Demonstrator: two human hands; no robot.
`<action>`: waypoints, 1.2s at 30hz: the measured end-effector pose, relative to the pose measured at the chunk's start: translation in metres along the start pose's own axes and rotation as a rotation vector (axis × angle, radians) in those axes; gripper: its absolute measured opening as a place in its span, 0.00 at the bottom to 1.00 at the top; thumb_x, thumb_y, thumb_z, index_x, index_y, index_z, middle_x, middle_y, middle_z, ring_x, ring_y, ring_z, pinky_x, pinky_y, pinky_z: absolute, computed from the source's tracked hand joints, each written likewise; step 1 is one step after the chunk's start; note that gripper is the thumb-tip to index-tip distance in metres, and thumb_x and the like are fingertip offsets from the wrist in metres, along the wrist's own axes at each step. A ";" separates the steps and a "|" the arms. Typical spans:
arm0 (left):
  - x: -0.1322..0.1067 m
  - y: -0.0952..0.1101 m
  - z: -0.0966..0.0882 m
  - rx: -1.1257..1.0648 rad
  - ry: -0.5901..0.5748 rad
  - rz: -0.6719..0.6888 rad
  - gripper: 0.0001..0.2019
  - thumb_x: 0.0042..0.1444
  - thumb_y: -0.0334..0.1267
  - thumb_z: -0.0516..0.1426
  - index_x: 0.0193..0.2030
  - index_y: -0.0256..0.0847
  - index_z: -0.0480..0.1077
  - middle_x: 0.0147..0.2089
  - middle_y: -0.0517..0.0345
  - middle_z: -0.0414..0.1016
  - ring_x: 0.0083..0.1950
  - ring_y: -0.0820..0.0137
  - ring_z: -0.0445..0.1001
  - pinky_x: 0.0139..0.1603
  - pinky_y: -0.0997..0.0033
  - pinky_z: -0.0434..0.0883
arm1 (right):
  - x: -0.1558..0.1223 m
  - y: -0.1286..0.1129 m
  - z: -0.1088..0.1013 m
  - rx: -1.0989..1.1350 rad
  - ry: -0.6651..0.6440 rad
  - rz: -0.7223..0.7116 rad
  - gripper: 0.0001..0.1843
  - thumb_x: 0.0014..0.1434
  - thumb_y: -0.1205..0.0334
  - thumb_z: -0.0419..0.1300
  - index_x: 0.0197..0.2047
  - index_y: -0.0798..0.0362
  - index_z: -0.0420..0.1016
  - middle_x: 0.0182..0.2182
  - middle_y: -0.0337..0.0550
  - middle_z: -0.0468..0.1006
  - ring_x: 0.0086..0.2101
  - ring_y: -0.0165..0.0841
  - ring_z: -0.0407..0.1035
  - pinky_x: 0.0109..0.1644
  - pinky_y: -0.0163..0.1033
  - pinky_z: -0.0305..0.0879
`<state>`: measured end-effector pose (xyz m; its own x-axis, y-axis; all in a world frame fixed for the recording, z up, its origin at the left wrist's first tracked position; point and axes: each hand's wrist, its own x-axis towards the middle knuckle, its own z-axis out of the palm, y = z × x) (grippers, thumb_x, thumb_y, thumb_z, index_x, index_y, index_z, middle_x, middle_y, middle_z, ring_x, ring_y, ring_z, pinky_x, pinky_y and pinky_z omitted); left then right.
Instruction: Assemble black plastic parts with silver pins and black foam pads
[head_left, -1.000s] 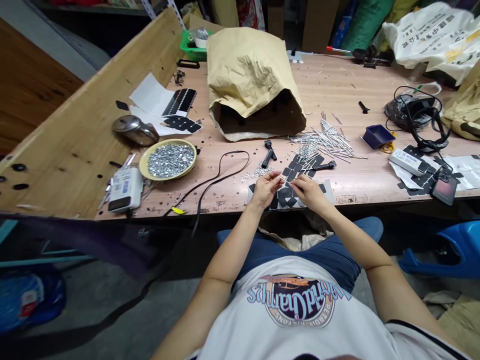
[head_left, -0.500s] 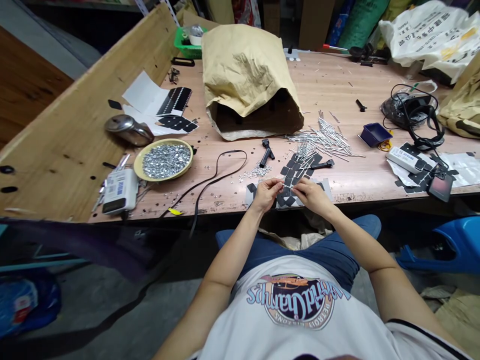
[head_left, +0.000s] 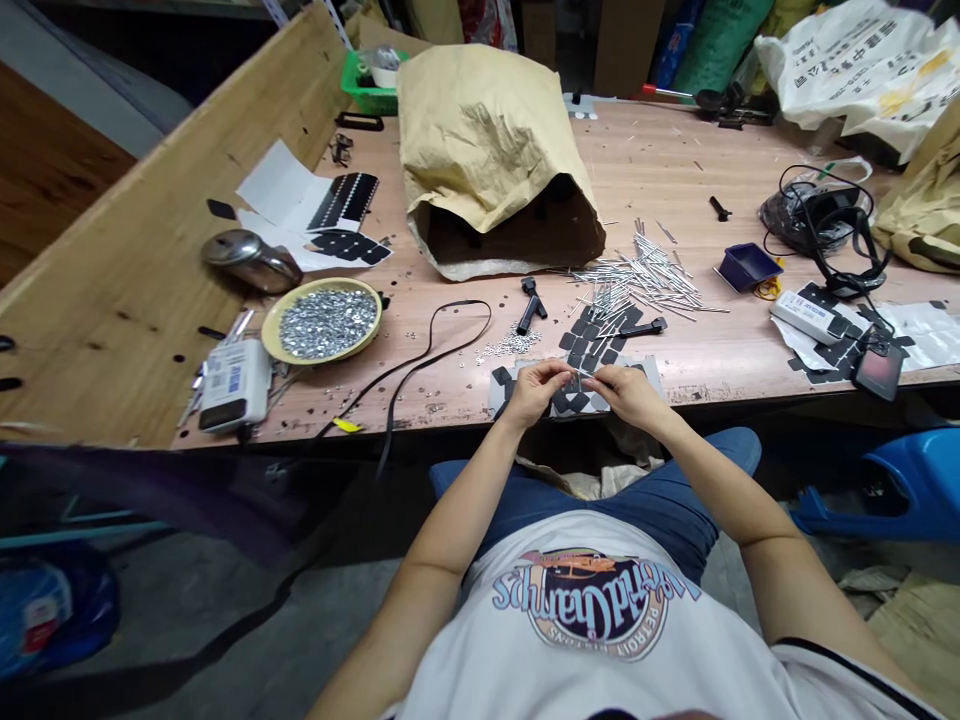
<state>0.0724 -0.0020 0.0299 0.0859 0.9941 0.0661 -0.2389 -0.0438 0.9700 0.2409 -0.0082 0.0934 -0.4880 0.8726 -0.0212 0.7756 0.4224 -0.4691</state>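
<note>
My left hand [head_left: 534, 386] and my right hand [head_left: 628, 391] meet at the table's near edge, both pinched on a thin metal pin [head_left: 579, 377] held between them. Under them lies a white sheet [head_left: 651, 372] with black adhesive pads [head_left: 592, 342]. Just beyond is a heap of metal pins [head_left: 637, 278]. Small silver bits [head_left: 510, 346] are scattered to the left of the pads. Whether the left fingers also hold a small part is too small to see.
A yellow dish of silver pieces [head_left: 324, 320], a white box [head_left: 225, 382], a black strap [head_left: 427, 350], an open brown paper sack [head_left: 487, 160], two black handles [head_left: 529, 303], a blue tray [head_left: 748, 267], cables [head_left: 825, 215] and more pad sheets [head_left: 840, 340] lie on the wooden table [head_left: 712, 180].
Both hands have drawn slightly nearer the table's edge and closer together on the pin. The camera has shifted a little.
</note>
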 end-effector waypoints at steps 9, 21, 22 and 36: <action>0.000 -0.010 0.004 -0.279 0.072 -0.138 0.16 0.36 0.47 0.68 0.26 0.38 0.74 0.24 0.60 0.72 0.27 0.76 0.70 0.29 0.74 0.67 | -0.006 -0.019 0.000 -0.282 0.001 0.123 0.15 0.67 0.56 0.43 0.47 0.52 0.67 0.33 0.44 0.78 0.28 0.34 0.70 0.28 0.34 0.47; -0.006 -0.008 0.009 -0.415 0.085 -0.179 0.18 0.29 0.45 0.71 0.25 0.35 0.75 0.22 0.62 0.72 0.24 0.79 0.69 0.27 0.78 0.68 | -0.012 -0.019 0.006 -0.432 0.095 -0.056 0.15 0.66 0.65 0.44 0.39 0.54 0.72 0.34 0.44 0.75 0.29 0.28 0.66 0.27 0.34 0.46; -0.005 -0.008 0.009 -0.399 0.087 -0.159 0.18 0.29 0.45 0.71 0.24 0.35 0.75 0.23 0.61 0.72 0.24 0.80 0.69 0.26 0.78 0.67 | -0.012 -0.019 0.007 -0.437 0.097 -0.056 0.15 0.66 0.66 0.45 0.39 0.54 0.72 0.33 0.44 0.75 0.29 0.28 0.66 0.27 0.34 0.46; -0.008 -0.006 0.015 -0.316 0.086 -0.060 0.18 0.32 0.49 0.70 0.24 0.37 0.76 0.26 0.60 0.72 0.24 0.80 0.68 0.27 0.78 0.67 | -0.012 -0.009 0.022 -0.103 0.178 -0.012 0.14 0.66 0.57 0.47 0.34 0.53 0.67 0.30 0.44 0.75 0.30 0.31 0.69 0.33 0.32 0.57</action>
<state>0.0875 -0.0111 0.0270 0.0301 0.9993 -0.0223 -0.5257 0.0348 0.8500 0.2311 -0.0278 0.0781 -0.4259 0.8931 0.1449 0.8115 0.4479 -0.3753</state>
